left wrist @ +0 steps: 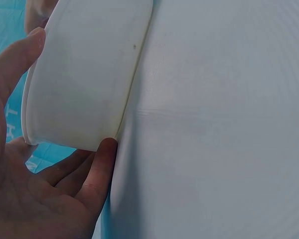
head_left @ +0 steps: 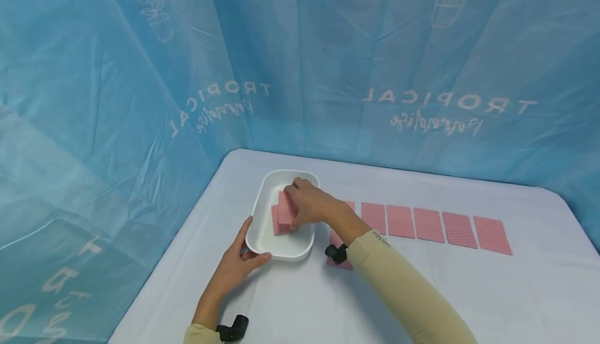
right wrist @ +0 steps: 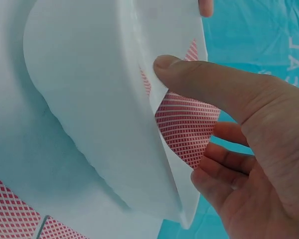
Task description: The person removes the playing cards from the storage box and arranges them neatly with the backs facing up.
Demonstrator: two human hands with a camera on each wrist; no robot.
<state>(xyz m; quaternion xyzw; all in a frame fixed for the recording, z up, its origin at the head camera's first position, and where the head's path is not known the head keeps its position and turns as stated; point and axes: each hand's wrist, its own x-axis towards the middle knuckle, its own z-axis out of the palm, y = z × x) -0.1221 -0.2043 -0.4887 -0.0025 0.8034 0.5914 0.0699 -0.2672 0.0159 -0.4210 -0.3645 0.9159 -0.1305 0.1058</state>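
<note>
The white tray (head_left: pixel 285 257) sits on the white counter (head_left: pixel 290 307), just below the centre of the head frame and slightly to the left. The left hand (head_left: pixel 236 261) is at the tray's lower-left corner in that frame; its fingers grasp the corner, with the thumb at the near rim.

The right hand (head_left: pixel 309 204) reaches over the tray's right rim. Its fingers pinch a red-and-white patterned card (head_left: pixel 287 209) between thumb and fingertips; in the right wrist view the card is bowed. A second card (head_left: pixel 275 223) lies inside the tray, partly covered by the held one.

A row of matching cards (head_left: pixel 428 225) extends from the centre to the right of the head frame. Further cards (head_left: pixel 344 265) lie beneath the right forearm, partly hidden. A blue curtain (head_left: pixel 337 47) with pale lettering spans the upper frame.
</note>
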